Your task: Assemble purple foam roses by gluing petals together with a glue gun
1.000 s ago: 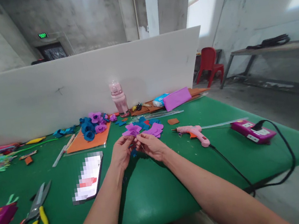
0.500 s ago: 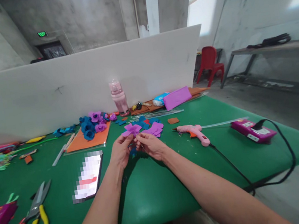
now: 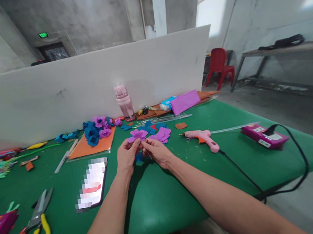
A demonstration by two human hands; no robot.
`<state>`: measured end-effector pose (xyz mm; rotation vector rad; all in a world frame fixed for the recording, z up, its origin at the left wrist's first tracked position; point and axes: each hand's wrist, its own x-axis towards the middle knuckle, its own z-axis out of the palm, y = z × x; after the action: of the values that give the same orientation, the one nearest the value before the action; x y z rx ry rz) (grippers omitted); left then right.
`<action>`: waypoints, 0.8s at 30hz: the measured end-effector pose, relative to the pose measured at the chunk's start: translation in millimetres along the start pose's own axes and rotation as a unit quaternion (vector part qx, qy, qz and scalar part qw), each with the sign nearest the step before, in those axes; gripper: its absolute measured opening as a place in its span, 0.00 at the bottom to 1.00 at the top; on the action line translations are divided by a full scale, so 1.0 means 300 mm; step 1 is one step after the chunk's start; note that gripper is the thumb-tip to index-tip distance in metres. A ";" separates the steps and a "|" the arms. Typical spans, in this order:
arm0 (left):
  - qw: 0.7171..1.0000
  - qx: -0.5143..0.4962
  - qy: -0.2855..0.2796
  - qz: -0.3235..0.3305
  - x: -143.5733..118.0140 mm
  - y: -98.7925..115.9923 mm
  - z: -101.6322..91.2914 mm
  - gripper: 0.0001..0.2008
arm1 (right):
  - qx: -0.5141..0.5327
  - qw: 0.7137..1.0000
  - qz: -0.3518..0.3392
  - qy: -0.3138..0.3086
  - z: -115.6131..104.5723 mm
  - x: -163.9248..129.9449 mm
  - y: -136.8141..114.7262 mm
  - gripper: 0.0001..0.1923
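Between my two hands is a purple felt flower point(image 3: 138, 134), its petals spread out above my fingertips. My left hand point(image 3: 126, 154) pinches it from the left with thumb and fingers. From the other side my right hand point(image 3: 158, 151) pinches at its underside, where a thin strand hangs down; what exactly those fingertips grip is partly hidden. Just beyond my right hand lie loose purple felt petals point(image 3: 161, 134), with blue felt pieces point(image 3: 148, 128) behind them. A scrap of blue felt point(image 3: 139, 158) shows below my hands.
Right of my hands rests a pink glue gun point(image 3: 205, 137), corded to a purple power strip point(image 3: 266, 136). On the left lie a phone point(image 3: 94, 184) and large scissors point(image 3: 38, 218). Finished felt roses point(image 3: 95, 130) sit on orange felt point(image 3: 90, 148). A pink bottle point(image 3: 125, 103) stands against the white board point(image 3: 86, 88).
My left hand has shifted very slightly, its wrist turning a little, while both hands keep pinching the flower. The things on the table have stayed in place.
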<state>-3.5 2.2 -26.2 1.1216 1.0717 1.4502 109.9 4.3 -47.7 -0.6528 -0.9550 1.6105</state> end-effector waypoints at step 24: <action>0.999 0.021 -0.026 -0.025 0.001 -0.004 -0.003 0.19 | -0.040 0.999 -0.036 0.002 0.007 -0.007 -0.008 0.17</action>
<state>-4.1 2.4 -27.6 1.1478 1.0910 1.3579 109.8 2.0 -44.7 -0.6684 -1.0342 1.5129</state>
